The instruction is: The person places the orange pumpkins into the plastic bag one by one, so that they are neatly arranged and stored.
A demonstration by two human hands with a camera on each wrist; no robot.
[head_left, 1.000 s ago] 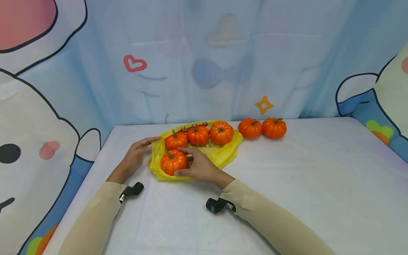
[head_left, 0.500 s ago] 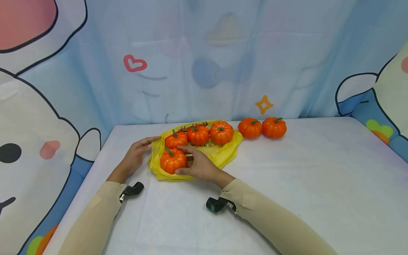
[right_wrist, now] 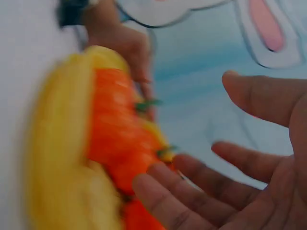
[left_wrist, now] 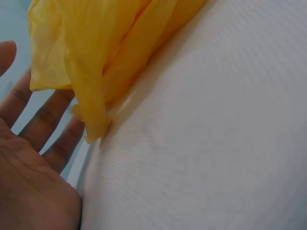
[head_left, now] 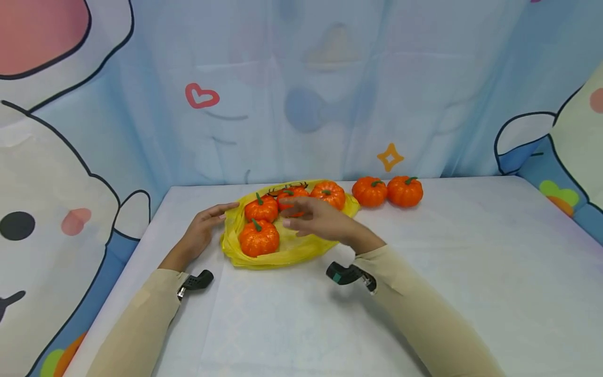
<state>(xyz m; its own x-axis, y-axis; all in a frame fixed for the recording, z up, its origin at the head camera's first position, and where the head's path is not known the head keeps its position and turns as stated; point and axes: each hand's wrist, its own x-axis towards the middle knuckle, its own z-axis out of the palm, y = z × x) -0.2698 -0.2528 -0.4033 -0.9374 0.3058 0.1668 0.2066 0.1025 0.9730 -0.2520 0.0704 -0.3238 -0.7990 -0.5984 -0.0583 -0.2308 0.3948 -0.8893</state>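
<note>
A yellow plastic bag (head_left: 297, 254) lies spread on the table with several small orange pumpkins on it. The front pumpkin (head_left: 259, 239) sits at the bag's near left, just ahead of another pumpkin (head_left: 261, 209) with an upright green stem. My left hand (head_left: 200, 230) rests at the bag's left edge; in the left wrist view its straight fingers (left_wrist: 45, 120) lie behind the yellow plastic. Above the bag is my right hand (head_left: 325, 220), fingers apart and holding nothing, partly covering the back pumpkins. In the right wrist view the right hand's fingers (right_wrist: 192, 191) are loosely spread.
Two more pumpkins, one (head_left: 369, 191) beside the bag's right edge and one (head_left: 405, 191) farther right, stand near the table's back edge. A white cloth covers the table (head_left: 452, 272). Behind it hangs a blue cartoon-printed curtain (head_left: 264, 131).
My right hand has let go of the front pumpkin and moved up and to the right. That pumpkin stays on the bag. The left hand has kept its place.
</note>
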